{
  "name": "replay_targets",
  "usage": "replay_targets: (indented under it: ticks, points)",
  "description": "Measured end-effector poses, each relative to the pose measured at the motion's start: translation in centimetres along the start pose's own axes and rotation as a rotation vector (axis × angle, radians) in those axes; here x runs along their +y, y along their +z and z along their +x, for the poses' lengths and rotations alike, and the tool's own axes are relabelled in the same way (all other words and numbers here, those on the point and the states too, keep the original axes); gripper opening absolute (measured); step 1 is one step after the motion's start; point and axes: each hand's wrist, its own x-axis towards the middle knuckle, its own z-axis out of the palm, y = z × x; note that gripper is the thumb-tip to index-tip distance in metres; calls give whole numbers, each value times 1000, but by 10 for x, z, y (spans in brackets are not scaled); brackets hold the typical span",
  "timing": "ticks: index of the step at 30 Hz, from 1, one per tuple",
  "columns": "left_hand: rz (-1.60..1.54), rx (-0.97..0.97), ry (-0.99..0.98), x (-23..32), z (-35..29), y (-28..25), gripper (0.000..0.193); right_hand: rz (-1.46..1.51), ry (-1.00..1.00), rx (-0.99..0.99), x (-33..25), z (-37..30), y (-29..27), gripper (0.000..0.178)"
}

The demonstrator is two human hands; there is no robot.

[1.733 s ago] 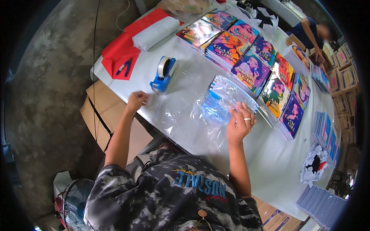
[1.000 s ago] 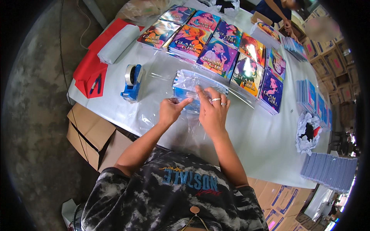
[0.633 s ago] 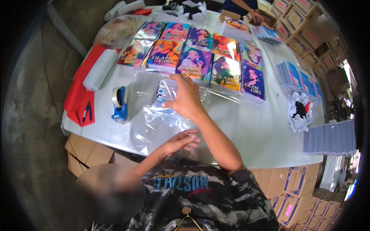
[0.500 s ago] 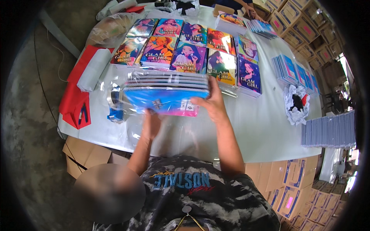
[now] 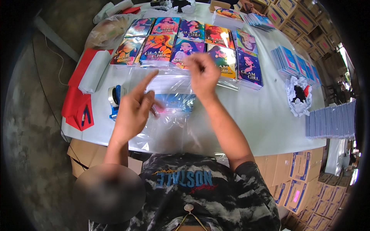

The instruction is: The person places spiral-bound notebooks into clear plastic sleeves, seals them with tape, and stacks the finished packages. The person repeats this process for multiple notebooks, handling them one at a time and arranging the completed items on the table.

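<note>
A stack of notebooks [image 5: 175,101] with a blue and pink cover lies on the table in front of me, with clear plastic film [image 5: 163,125] around it and spread toward me. My left hand [image 5: 133,106] is over the stack's left side, open, its index finger stretched out and holding nothing. Above the stack's far right side, my right hand [image 5: 205,75] is closed with curled fingers. Whatever it may pinch there cannot be made out. A blue tape dispenser [image 5: 115,102] stands just left of my left hand.
Piles of colourful notebooks [image 5: 158,48] stand in two rows beyond the stack. Pens [image 5: 85,115] rest on red sheets [image 5: 71,104] beside a white roll [image 5: 94,71]. Blue booklets [image 5: 285,61], crumpled paper [image 5: 298,96] and a tall notebook pile [image 5: 330,121] occupy the right. Cartons [image 5: 295,19] fill the background.
The stack in its film has gone from both hands down onto the table. My left hand has let go and risen to the left; my right hand has moved up and curled.
</note>
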Motion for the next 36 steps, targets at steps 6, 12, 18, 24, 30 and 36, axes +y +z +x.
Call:
replay_targets:
  ticks: [6,12,18,24,30,36]
  points:
    - [-68,290,488,-32,32,-44,69,194,-243,347,-57,35,-30,13]
    - [-128,57,292,-88,43,-17,78,-60,-329,-803,-55,-121,-31,25]
    - [849,-34,702,-17,69,-36,18,-196,-121,-991,-22,-164,-14,38]
    - [-316,255,411,-97,83,-90,17,-544,-137,-779,-30,-126,3,54]
    - [-364,118,17,-134,36,22,37,-786,-73,-734,-12,-71,12,48]
    - [361,554,312,-117,15,67,24,-774,-69,-496,8,-52,15,41]
